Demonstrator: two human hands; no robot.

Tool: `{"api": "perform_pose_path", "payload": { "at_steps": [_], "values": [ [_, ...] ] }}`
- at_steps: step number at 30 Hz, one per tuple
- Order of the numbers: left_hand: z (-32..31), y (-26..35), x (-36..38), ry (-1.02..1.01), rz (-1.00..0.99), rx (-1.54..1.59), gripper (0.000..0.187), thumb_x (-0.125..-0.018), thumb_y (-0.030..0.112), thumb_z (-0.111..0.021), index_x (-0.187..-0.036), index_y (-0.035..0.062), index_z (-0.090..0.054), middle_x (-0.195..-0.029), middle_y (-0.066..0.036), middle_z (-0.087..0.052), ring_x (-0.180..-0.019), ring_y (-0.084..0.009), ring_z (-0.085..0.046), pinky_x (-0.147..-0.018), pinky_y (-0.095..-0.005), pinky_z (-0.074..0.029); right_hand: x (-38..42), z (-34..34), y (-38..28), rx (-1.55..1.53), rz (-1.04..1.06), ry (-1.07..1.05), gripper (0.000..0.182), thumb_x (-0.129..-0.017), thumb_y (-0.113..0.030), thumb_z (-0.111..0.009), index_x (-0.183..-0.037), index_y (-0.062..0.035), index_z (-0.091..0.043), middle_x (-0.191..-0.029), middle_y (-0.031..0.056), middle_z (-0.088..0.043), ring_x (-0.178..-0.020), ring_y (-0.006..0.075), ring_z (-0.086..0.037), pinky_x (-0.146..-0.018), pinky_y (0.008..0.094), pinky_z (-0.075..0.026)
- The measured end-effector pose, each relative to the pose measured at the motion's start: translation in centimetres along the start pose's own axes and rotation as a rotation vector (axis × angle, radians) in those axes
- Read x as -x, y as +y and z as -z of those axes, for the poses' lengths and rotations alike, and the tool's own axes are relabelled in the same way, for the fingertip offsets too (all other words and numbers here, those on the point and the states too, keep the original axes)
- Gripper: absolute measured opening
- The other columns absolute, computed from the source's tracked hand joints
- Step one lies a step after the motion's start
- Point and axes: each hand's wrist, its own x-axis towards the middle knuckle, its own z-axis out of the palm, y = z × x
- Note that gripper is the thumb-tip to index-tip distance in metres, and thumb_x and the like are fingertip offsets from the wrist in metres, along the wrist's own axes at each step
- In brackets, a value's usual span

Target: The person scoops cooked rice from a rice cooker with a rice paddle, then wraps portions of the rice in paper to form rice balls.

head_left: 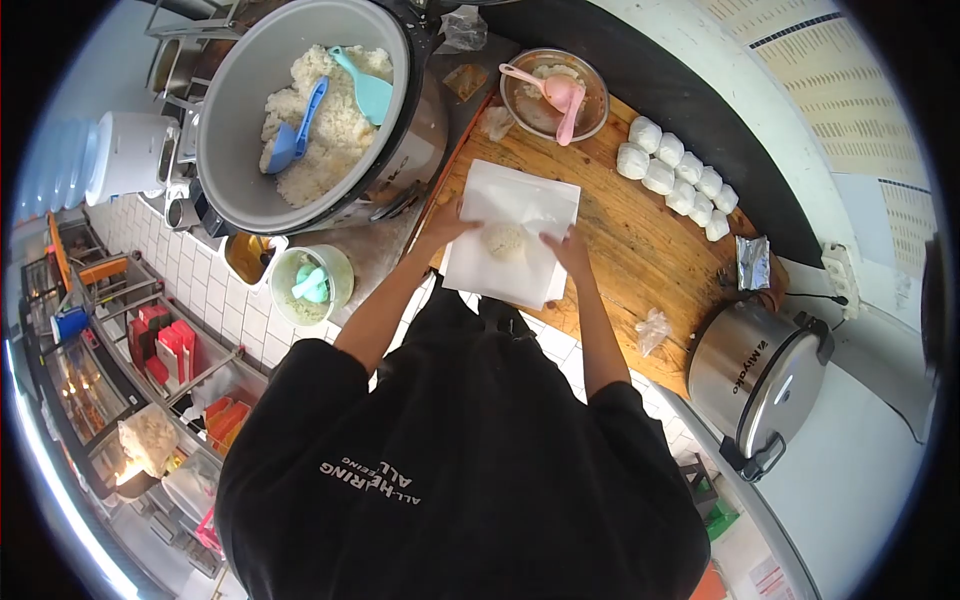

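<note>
A small round mound of white rice point(505, 241) lies near the middle of a stack of white wrapping paper point(522, 190) on the wooden table. My left hand point(449, 226) rests at the paper's left edge, fingers stretched toward the rice. At the opposite edge, my right hand point(569, 252) reaches over the paper with its fingers apart. Neither hand appears to touch the mound. Both palms are turned away from view, so the contact beneath the fingers is partly hidden.
An open rice cooker point(225, 130) holds rice, a blue scoop point(290, 140) and a turquoise paddle point(368, 95). Several white wrapped parcels point(658, 178) line the table's back. A metal bowl point(598, 112) holds pink spoons. A closed cooker point(740, 360) stands right, a tub point(340, 285) left.
</note>
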Motion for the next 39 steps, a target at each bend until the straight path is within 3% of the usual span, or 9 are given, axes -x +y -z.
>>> {"api": "perform_pose_path", "payload": {
  "at_steps": [4, 6, 10, 13, 20, 24, 27, 35, 39],
  "values": [
    [1.4, 10.6, -1.2, 0.058, -0.01, -0.397, 0.064, -0.077, 0.015, -0.076, -0.132, 0.0037, -0.047, -0.112, -0.019, -0.067, -0.112, -0.0315, -0.063, -0.095, -0.0418, -0.049, -6.7, -2.0, 4.2, -0.098, 0.188, 0.256, 0.051, -0.076, -0.029, -0.079, -0.114, -0.0021, -0.059, -0.105, 0.0166, -0.068, -0.096, 0.0307, -0.066, -0.086, 0.0398, -0.051],
    [2.2, 13.1, -0.9, -0.031, -0.036, -0.714, 0.059, -0.08, 0.01, -0.071, -0.133, 0.0056, -0.047, -0.111, -0.017, -0.067, -0.113, -0.0304, -0.062, -0.094, -0.043, -0.049, -5.6, 1.1, -1.8, 0.739, -0.022, 0.046, 0.048, -0.076, -0.018, -0.076, -0.12, -0.0063, -0.058, -0.108, 0.015, -0.066, -0.105, 0.0333, -0.062, -0.09, 0.0433, -0.048],
    [1.6, 13.3, -0.6, 0.097, -0.432, -1.262, 0.039, -0.085, 0.003, -0.06, -0.122, 0.0098, -0.056, -0.104, -0.011, -0.068, -0.11, -0.0259, -0.063, -0.09, -0.0424, -0.049, -4.7, 0.7, -3.9, 1.153, 0.24, 0.027, 0.04, -0.077, -0.011, -0.07, -0.116, -0.0108, -0.062, -0.107, 0.0133, -0.065, -0.106, 0.0325, -0.06, -0.09, 0.0445, -0.046],
    [0.5, 13.5, -1.1, -0.065, -0.62, -1.096, 0.022, -0.082, 0.005, -0.059, -0.103, 0.0098, -0.064, -0.097, -0.006, -0.066, -0.103, -0.0247, -0.063, -0.087, -0.0397, -0.048, -3.7, -1.2, -4.9, 0.652, 0.649, -0.008, 0.018, -0.083, -0.008, -0.059, -0.099, -0.0102, -0.067, -0.097, 0.0106, -0.062, -0.092, 0.0304, -0.061, -0.083, 0.0445, -0.047],
    [1.6, 11.5, 7.6, -0.108, -0.826, -0.932, 0.008, -0.082, 0.012, -0.058, -0.089, 0.0108, -0.063, -0.091, -0.005, -0.063, -0.093, -0.023, -0.061, -0.086, -0.0394, -0.046, 4.4, -2.8, -4.2, 0.685, 0.865, -0.119, 0.031, -0.079, -0.006, -0.059, -0.108, -0.0125, -0.066, -0.087, 0.006, -0.056, -0.09, 0.0243, -0.06, -0.077, 0.039, -0.047],
    [-0.6, 8.5, 11.4, 0.045, -0.881, -0.937, 0.013, -0.083, 0.02, -0.062, -0.094, 0.0128, -0.063, -0.098, -0.005, -0.06, -0.113, -0.026, -0.054, -0.098, -0.0472, -0.042, 5.9, -3.4, -3.7, 0.738, 0.87, -0.092, 0.037, -0.08, -0.006, -0.062, -0.116, -0.012, -0.065, -0.093, 0.0054, -0.059, -0.096, 0.0235, -0.058, -0.082, 0.0366, -0.046],
    [-2.4, 8.1, 13.3, -0.245, -0.768, -1.045, 0.038, -0.077, 0.026, -0.071, -0.111, 0.0127, -0.058, -0.119, -0.009, -0.054, -0.12, -0.0299, -0.049, -0.103, -0.0531, -0.039, 6.5, -2.9, -5.5, 0.701, 0.859, -0.076, 0.033, -0.083, -0.013, -0.064, -0.116, -0.0114, -0.065, -0.107, 0.0064, -0.06, -0.106, 0.0247, -0.055, -0.088, 0.0385, -0.046],
    [-1.9, 6.2, 13.0, -0.3, -0.809, -1.084, 0.02, -0.081, 0.018, -0.063, -0.099, 0.0095, -0.064, -0.11, -0.008, -0.061, -0.12, -0.0275, -0.051, -0.1, -0.0486, -0.042, 4.6, -3.0, -3.6, 0.535, 0.808, -0.227, 0.028, -0.087, -0.025, -0.068, -0.106, -0.0043, -0.069, -0.122, 0.0079, -0.063, -0.115, 0.0251, -0.057, -0.096, 0.0387, -0.046],
    [-1.0, 9.9, 11.1, -0.01, -0.821, -0.815, 0.011, -0.082, 0.016, -0.064, -0.091, 0.0095, -0.063, -0.11, -0.003, -0.061, -0.116, -0.0258, -0.053, -0.097, -0.0479, -0.04, 5.7, -1.8, -5.8, 0.559, 0.73, -0.298, 0.027, -0.088, -0.026, -0.069, -0.104, -0.0037, -0.069, -0.128, 0.0089, -0.061, -0.119, 0.0257, -0.056, -0.099, 0.0362, -0.046]
  ]
}}
